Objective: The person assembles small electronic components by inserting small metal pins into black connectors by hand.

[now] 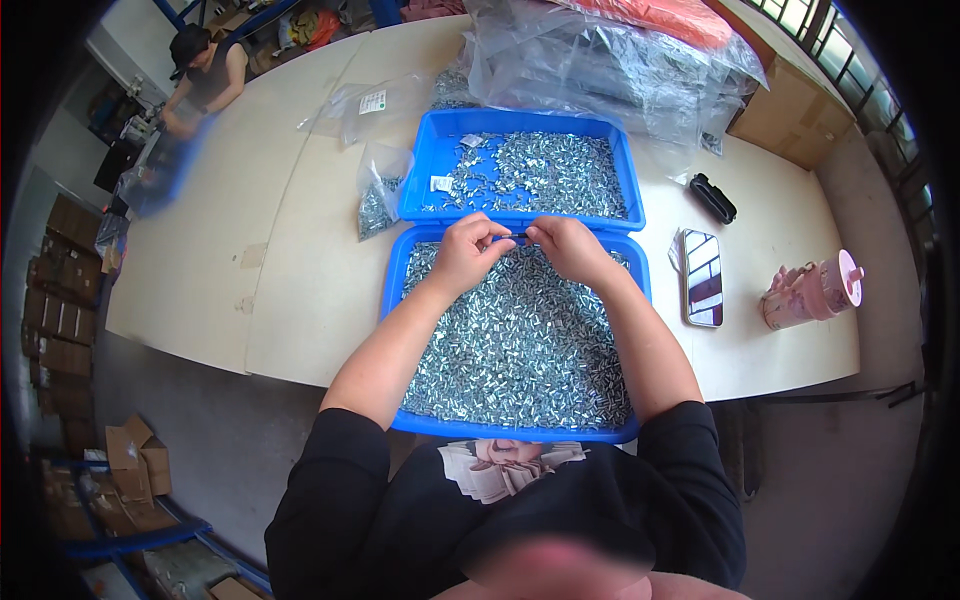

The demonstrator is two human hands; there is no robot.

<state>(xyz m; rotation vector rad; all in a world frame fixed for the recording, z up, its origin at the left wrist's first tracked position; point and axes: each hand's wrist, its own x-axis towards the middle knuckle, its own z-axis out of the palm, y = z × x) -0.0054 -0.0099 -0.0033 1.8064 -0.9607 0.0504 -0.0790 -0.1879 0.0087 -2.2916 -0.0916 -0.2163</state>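
Observation:
My left hand [466, 254] and my right hand [570, 248] meet over the far end of the near blue tray [392, 290]. Between their pinched fingertips is a small, dark, thin piece [516, 236], too small to name for sure. Below the hands, the near tray is filled with small shiny metal cylinders [520, 340]. Just beyond, a second blue tray [634, 185] holds more such metal pieces [570, 165], thinner toward its left side, with a small white label [441, 184] among them.
Left of the trays stands a clear bag of metal pieces [375, 205]. To the right lie a phone [702, 278], a black case [713, 199] and a pink tumbler [812, 291]. Large plastic-wrapped bundles [610, 75] and a carton [790, 115] sit behind. A co-worker [208, 75] is at the far left.

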